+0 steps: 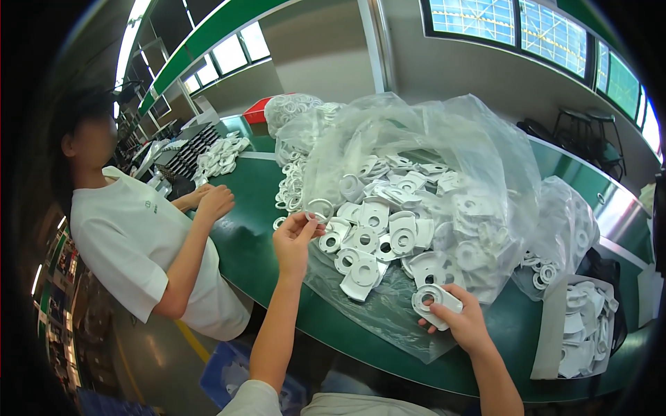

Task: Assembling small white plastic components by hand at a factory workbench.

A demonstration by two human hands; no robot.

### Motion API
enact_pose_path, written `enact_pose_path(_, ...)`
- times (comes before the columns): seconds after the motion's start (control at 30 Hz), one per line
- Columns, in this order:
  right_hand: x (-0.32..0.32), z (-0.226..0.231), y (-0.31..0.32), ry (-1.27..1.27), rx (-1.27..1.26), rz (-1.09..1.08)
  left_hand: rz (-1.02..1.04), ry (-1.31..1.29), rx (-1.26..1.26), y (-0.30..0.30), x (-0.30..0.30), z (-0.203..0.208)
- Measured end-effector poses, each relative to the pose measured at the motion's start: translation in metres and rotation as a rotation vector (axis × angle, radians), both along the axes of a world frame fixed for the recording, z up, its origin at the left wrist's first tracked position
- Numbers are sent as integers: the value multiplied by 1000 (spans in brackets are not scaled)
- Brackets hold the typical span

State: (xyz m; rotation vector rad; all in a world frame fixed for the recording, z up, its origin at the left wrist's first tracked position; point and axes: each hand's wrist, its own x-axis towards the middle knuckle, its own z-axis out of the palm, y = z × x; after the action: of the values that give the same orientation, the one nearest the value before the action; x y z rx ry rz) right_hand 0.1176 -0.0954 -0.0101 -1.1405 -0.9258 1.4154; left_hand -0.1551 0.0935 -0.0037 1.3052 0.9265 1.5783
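Note:
Between the thumb and fingers of my left hand is a thin white ring, held up at the left edge of a heap of parts. My right hand grips a white plastic part, a flat plate with a round collar and a hole through it. It is held low over the front of the clear plastic bag. Many similar white plates spill from the bag's mouth between my hands. Loose white rings lie piled along the bag's left side.
A white box of white parts stands at the right on the green table. Behind it sits a smaller bag of rings. At my left a person in a white shirt stands at the table. A blue bin is below the edge.

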Motion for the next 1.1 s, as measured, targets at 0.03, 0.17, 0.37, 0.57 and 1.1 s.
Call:
enact_pose_path(0.03,1,-1,0,0,3,2,-9,-1,-5,-5,5,1)
enact_pose_path(0.17,2,-1,-2,5,8,15,-212,-8,-85,-39,26,10)
enact_pose_path(0.37,-4,-5,5,93,31,-89,-608,-56,-284,-83,77,10)
enact_pose_path(0.57,2,-6,3,209,39,-165,-720,21,-336,-97,114,-2)
enact_pose_path(1.1,4,-8,2,324,43,-125,-653,137,-237,-103,118,-11)
